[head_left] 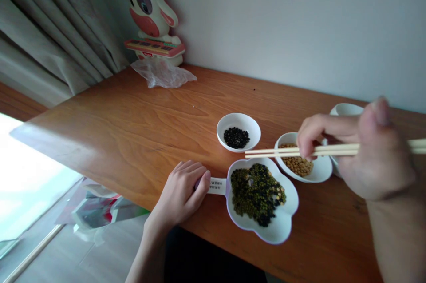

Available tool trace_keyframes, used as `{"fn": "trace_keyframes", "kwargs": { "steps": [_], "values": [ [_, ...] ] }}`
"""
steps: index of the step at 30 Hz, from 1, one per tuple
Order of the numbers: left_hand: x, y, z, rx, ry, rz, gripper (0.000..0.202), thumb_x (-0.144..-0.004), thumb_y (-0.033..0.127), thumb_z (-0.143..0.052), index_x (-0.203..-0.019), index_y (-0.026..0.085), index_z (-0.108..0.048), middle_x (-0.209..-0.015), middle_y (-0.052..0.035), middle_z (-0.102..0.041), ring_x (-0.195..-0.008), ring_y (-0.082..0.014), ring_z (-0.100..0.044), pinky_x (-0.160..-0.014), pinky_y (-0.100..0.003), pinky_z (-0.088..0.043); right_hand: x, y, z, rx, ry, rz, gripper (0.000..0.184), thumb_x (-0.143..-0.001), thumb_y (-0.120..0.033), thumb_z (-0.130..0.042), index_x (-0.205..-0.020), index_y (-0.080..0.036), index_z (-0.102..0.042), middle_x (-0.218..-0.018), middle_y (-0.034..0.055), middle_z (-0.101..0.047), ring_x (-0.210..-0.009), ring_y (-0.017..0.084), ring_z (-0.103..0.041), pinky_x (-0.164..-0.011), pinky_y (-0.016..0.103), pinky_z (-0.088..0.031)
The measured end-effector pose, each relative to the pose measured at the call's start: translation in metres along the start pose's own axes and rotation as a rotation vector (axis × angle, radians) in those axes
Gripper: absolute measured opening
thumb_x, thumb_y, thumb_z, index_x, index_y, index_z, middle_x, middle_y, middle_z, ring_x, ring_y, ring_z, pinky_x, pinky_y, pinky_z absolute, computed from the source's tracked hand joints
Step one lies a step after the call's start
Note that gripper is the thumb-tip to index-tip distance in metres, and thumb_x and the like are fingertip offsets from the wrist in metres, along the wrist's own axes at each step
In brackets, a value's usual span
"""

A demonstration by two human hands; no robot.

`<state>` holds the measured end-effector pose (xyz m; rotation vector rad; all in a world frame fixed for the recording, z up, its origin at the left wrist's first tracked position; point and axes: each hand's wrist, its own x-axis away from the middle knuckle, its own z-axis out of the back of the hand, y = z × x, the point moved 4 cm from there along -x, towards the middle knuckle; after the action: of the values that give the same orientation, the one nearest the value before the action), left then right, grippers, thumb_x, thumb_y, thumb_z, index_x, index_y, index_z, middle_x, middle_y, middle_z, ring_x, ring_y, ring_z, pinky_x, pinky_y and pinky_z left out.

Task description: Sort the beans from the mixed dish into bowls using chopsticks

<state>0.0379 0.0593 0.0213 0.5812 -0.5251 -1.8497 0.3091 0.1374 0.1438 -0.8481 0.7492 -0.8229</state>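
My left hand (184, 192) is wrapped round the handle of a white, purple-rimmed, flower-shaped dish (282, 225) near the table's front edge. Green beans mixed with black ones and a few yellowish ones (254, 192) lie in it. Held in my right hand (362, 149), a pair of wooden chopsticks (266, 153) points left, with the tips close together above the dish's far rim. I cannot make out anything between the tips. Behind the dish stands a white bowl (254, 129) with black beans (236, 137). Yellow soybeans (297, 165) fill part of another white bowl (324, 169), partly under the chopsticks.
A further white container (348, 109) stands behind my right hand, mostly hidden. At the back left of the wooden table (159, 123) are a cow-shaped toy keyboard (153, 16) and a crumpled clear plastic bag (163, 74). A curtain (56, 29) hangs at the left.
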Motion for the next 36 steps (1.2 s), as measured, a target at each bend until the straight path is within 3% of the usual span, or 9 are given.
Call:
{"fn": "trace_keyframes", "kwargs": {
  "steps": [3,6,14,21,36],
  "values": [
    [0.0,0.001,0.0,-0.001,0.002,0.001,0.038,-0.11,0.032,-0.038,-0.073,0.021,-0.043,-0.074,-0.0009,-0.056,-0.071,-0.0184,-0.049,-0.075,-0.036,-0.034,0.003,-0.004,-0.016,0.071,-0.254,0.002,0.072,-0.105,-0.068,-0.023,-0.069,-0.022,-0.065,-0.059,0.0024,-0.06,-0.052,0.015,-0.053,-0.052,0.035,-0.037],
    [0.0,0.001,0.0,0.001,0.003,0.001,0.038,-0.11,0.031,-0.039,-0.074,0.021,-0.042,-0.074,-0.0011,-0.056,-0.072,-0.0185,-0.049,-0.074,-0.036,-0.035,0.003,-0.004,-0.027,0.203,-0.341,-0.043,0.068,-0.107,-0.064,-0.025,-0.071,-0.021,-0.063,-0.06,0.0001,-0.059,-0.055,0.013,-0.052,-0.056,0.033,-0.037],
    [0.0,-0.001,-0.001,0.003,-0.006,0.005,0.038,-0.11,0.031,-0.038,-0.074,0.021,-0.043,-0.075,-0.0004,-0.054,-0.072,-0.0178,-0.047,-0.075,-0.036,-0.034,0.001,0.002,-0.033,0.216,-0.332,-0.088,0.068,-0.108,-0.064,-0.02,-0.071,-0.022,-0.058,-0.061,-0.0014,-0.054,-0.057,0.013,-0.05,-0.059,0.033,-0.036],
    [0.001,-0.001,-0.001,-0.01,-0.007,0.009,0.038,-0.11,0.03,-0.038,-0.074,0.021,-0.043,-0.075,-0.0005,-0.055,-0.072,-0.0179,-0.047,-0.075,-0.037,-0.035,0.003,0.005,-0.037,0.258,-0.359,-0.045,0.064,-0.11,-0.059,-0.022,-0.072,-0.022,-0.058,-0.063,-0.0019,-0.055,-0.06,0.013,-0.051,-0.064,0.034,-0.036],
    [0.001,0.0,0.0,-0.001,-0.006,0.007,0.038,-0.11,0.031,-0.038,-0.074,0.021,-0.043,-0.075,-0.0005,-0.055,-0.072,-0.018,-0.048,-0.075,-0.036,-0.035,-0.001,0.0,-0.042,0.243,-0.262,0.033,0.066,-0.11,-0.056,-0.027,-0.067,-0.021,-0.062,-0.059,-0.0014,-0.059,-0.057,0.012,-0.055,-0.063,0.032,-0.039]
  ]
}}
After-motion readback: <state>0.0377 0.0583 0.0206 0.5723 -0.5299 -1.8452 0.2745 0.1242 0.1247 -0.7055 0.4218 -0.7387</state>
